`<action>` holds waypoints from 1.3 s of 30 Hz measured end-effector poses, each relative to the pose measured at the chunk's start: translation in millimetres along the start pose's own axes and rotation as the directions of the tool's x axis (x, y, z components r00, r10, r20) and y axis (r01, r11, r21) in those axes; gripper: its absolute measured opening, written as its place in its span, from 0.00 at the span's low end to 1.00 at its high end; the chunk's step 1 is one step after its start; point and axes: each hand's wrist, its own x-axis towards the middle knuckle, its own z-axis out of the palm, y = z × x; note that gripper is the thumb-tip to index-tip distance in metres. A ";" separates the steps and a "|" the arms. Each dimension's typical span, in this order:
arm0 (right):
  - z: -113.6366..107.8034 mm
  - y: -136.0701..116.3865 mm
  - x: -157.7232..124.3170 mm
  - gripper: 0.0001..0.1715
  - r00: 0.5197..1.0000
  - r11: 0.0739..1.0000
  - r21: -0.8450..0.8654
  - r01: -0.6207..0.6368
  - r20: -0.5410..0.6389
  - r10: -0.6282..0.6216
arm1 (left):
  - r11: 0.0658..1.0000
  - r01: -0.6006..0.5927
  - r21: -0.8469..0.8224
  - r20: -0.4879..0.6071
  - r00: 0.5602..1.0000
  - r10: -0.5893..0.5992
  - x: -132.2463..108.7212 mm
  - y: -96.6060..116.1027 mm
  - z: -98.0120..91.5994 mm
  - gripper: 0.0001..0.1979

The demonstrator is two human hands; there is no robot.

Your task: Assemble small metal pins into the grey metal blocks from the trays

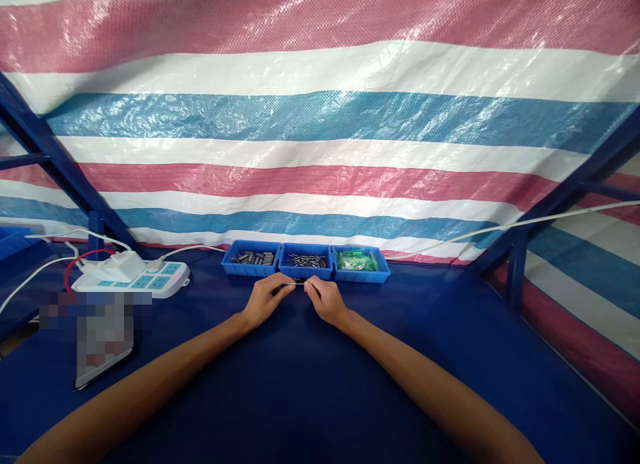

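Note:
A thin, pale, rod-like piece [299, 283] spans the short gap between my two hands. My left hand [264, 301] pinches its left end, and the fingers of my right hand [327, 300] are closed on the other end. What exactly the piece is, I cannot make out. Just beyond my fingertips stands the middle blue bin [306, 273], with thin metal pieces [306, 261] lying loose inside. To its left, another blue bin [250, 270] contains short grey cylindrical pieces [256, 258]. Green and clear plastic packets [357, 259] fill the right blue bin [363, 276].
On the left of the dark blue table [300, 391], a white power strip [170, 281] has several cables plugged in. Nearer me is a partly blurred tablet-like device [103, 351]. A striped tarp [320, 177] hangs behind the bins, between slanted blue frame bars [550, 207].

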 end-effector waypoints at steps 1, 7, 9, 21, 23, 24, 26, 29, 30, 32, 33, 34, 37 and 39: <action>0.5 0.5 -0.1 0.18 1.000 1.000 -0.004 -0.001 0.002 0.001 | 1.000 -0.006 -0.004 0.005 1.000 0.006 0.1 0.6 -0.4 0.13; 4.1 2.0 -2.4 0.17 0.989 0.991 -0.090 0.103 0.113 -0.092 | 1.000 -0.001 0.008 -0.027 1.000 0.001 0.1 0.4 -0.8 0.13; 5.0 1.0 -3.3 0.16 0.972 0.978 -0.118 0.174 0.178 -0.151 | 1.000 0.011 0.026 -0.040 0.999 -0.010 0.0 -1.1 -0.1 0.13; 1.0 7.7 4.2 0.21 0.940 0.960 0.099 -0.260 -0.201 0.275 | 0.992 0.125 -0.011 -0.057 0.990 -0.126 -0.9 -2.1 1.8 0.14; 1.4 9.4 5.2 0.22 0.914 0.939 0.132 -0.316 -0.221 0.339 | 0.994 0.108 -0.007 -0.056 0.992 -0.108 -0.7 -2.4 2.5 0.14; 1.5 9.9 5.5 0.22 0.903 0.928 0.145 -0.342 -0.224 0.367 | 0.995 0.102 -0.006 -0.056 0.993 -0.102 -0.5 -2.6 2.8 0.14; 1.8 10.7 6.0 0.23 0.881 0.908 0.163 -0.386 -0.227 0.416 | 0.996 0.094 -0.004 -0.055 0.994 -0.094 -0.3 -2.9 3.3 0.13; 2.1 11.3 6.3 0.24 0.865 0.894 0.172 -0.414 -0.232 0.445 | 0.996 0.084 0.001 -0.053 0.995 -0.084 0.0 -3.0 3.6 0.13; 2.2 11.4 6.4 0.24 0.864 0.893 0.172 -0.415 -0.232 0.446 | 0.997 0.079 0.002 -0.051 0.996 -0.079 0.2 -3.0 3.6 0.13; 2.4 11.3 6.6 0.24 0.863 0.892 0.171 -0.419 -0.229 0.449 | 0.998 0.071 0.002 -0.045 0.996 -0.070 0.4 -2.9 3.5 0.13; 2.4 11.3 6.6 0.24 0.862 0.890 0.170 -0.423 -0.227 0.453 | 0.998 0.070 0.001 -0.042 0.997 -0.070 0.4 -2.8 3.4 0.13; 2.3 11.2 6.7 0.24 0.861 0.888 0.169 -0.427 -0.224 0.456 | 0.997 0.072 0.000 -0.038 0.997 -0.072 0.4 -2.7 3.2 0.13; 2.0 11.2 7.0 0.25 0.865 0.890 0.163 -0.426 -0.213 0.454 | 0.997 0.080 -0.003 -0.028 0.996 -0.080 0.3 -2.2 2.7 0.13; 1.6 11.6 7.2 0.25 0.870 0.893 0.161 -0.419 -0.209 0.446 | 0.997 0.080 -0.001 -0.021 0.997 -0.080 0.3 -2.0 2.7 0.13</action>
